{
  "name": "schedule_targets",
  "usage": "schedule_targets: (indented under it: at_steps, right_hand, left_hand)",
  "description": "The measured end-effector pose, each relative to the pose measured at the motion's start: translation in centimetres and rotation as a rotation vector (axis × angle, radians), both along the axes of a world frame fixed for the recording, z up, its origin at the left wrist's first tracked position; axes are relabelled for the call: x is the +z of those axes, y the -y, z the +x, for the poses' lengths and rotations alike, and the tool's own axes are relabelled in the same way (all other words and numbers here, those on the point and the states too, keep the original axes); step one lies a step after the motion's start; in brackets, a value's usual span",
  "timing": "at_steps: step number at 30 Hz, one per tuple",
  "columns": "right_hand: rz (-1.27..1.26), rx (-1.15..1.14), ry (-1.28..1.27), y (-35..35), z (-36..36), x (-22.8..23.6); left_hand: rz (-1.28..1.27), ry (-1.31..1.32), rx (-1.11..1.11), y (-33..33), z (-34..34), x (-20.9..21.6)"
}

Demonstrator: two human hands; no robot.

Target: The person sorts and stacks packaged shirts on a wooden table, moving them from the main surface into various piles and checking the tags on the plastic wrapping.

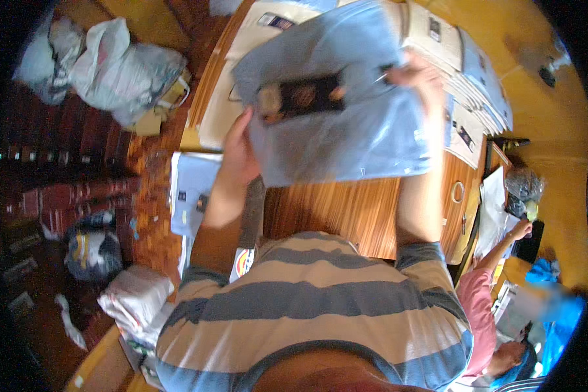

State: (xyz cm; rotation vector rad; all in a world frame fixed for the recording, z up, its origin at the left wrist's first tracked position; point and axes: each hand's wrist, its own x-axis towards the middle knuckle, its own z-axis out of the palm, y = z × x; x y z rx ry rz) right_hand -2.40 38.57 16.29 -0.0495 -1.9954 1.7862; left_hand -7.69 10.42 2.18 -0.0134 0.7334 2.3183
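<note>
Head view: both hands grip a pale blue folded garment in a clear plastic bag, lifted over the striped wooden table. Left hand pinches its 8 o'clock edge, right hand its 2 o'clock corner.

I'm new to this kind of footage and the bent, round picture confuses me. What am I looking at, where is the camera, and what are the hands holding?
The camera sits on a person's head and looks down, so you see a striped shirt and both forearms. Its wide lens bends straight edges. The left hand and right hand hold up a clear plastic bag containing a folded light blue garment with a dark card. Below is a wooden table; stacked packaged garments lie at its far right. Another person sits lower right.
</note>
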Motion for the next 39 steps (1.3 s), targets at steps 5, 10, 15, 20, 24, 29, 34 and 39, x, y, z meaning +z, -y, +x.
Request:
schedule_targets:
  at_steps: [5, 10, 15, 20, 24, 29, 34, 39]
  right_hand:
    - [0.022, 0.106, 0.193, 4.3, 0.4, -7.1]
    - [0.071, 0.018, 0.409, 6.7, -1.1, -12.1]
    - [0.015, 0.078, 0.527, 5.7, -1.4, -16.6]
    - [0.007, 0.081, 0.452, 4.3, -0.7, -16.5]
    - [-0.056, 0.002, 0.542, -0.8, 0.7, -15.0]
    - [-0.387, -0.440, 0.318, -15.1, 4.1, -18.5]
    - [-0.561, -0.722, 0.107, -29.2, 6.8, -15.2]
    - [-0.632, -0.831, -0.075, -41.5, 7.0, -15.8]
  left_hand:
    - [-0.541, -0.151, 0.196, 9.7, -9.1, -2.0]
    - [-0.906, -0.655, 0.051, 9.9, -13.3, -2.1]
    - [-1.346, -1.121, 0.231, 9.5, -12.9, -6.0]
    - [-1.312, -0.856, 0.172, 6.8, -10.6, -4.2]
    - [-1.431, -0.844, 0.153, 5.7, -9.0, -1.8]
    - [-1.477, -0.879, 0.200, 5.8, -8.0, -0.9]
    - [-1.713, -1.155, 0.381, 7.1, -6.0, -0.1]
    - [-1.557, -1.343, 0.585, 2.7, 0.5, 5.4]
